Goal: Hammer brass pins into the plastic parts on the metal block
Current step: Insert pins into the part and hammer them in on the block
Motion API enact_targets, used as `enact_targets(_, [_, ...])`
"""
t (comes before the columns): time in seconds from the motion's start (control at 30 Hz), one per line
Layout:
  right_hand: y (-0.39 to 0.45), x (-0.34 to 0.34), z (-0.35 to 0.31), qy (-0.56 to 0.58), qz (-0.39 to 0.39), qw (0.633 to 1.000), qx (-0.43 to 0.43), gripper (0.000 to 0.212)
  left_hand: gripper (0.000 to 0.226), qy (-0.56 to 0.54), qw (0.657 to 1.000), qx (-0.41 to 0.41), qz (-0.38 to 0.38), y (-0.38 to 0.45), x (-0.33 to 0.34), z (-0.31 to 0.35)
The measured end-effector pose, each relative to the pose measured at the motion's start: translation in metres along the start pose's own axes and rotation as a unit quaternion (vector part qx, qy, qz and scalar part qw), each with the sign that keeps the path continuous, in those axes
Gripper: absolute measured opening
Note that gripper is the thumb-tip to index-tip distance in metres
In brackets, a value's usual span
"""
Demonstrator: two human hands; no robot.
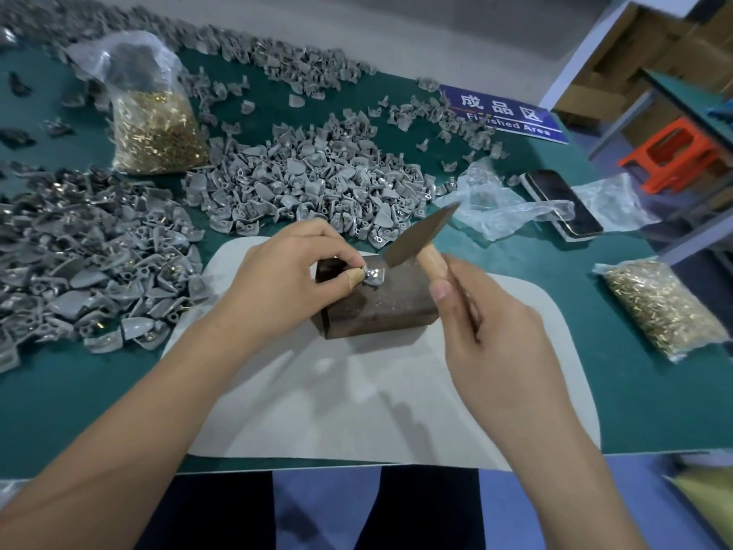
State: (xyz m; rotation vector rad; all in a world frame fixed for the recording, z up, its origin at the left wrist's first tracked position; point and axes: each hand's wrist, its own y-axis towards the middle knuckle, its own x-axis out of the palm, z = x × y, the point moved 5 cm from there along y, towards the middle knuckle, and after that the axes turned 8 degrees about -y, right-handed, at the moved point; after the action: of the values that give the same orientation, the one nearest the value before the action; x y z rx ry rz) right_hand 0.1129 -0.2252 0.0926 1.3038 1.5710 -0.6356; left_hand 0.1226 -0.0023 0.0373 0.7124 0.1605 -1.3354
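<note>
Our left hand point(285, 279) pinches the small grey plastic part point(374, 275) on the dark metal block point(377, 301); our right hand point(492, 331) grips the wooden-handled hammer point(420, 236). We should strike squarely, fingertips clear; the pin is probably seated.

A blue sign point(503, 113) lies flat on the green bench point(634, 391) at about one o'clock. White Chinese characters on it read "成品区", and below them stands "Finished Area", its first word partly hidden by grey parts point(456, 117).
</note>
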Motion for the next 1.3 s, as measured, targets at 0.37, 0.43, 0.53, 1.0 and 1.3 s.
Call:
enact_targets(0.37, [-0.007,0.005,-0.004,0.036,0.026,0.999,0.017,0.046,0.006,0.009,1.000,-0.008,0.002,0.000,0.000,0.000])
enact_targets(0.43, [-0.007,0.005,-0.004,0.050,0.021,0.998,0.015,0.042,0.007,0.004,1.000,-0.009,0.001,0.000,0.001,-0.001])
enact_targets(0.53, [-0.002,0.011,-0.001,-0.026,-0.059,0.998,-0.016,0.031,0.004,-0.028,0.999,-0.018,0.000,0.000,0.002,-0.003])
enact_targets(1.0, [-0.006,-0.004,0.011,0.002,0.050,0.997,0.058,0.037,0.005,-0.039,0.999,-0.026,-0.008,-0.001,0.001,-0.005])
enact_targets(1.3, [0.013,0.015,0.065,-0.136,0.009,0.981,0.139,0.049,0.007,-0.032,0.999,-0.015,-0.009,0.001,0.002,-0.003])
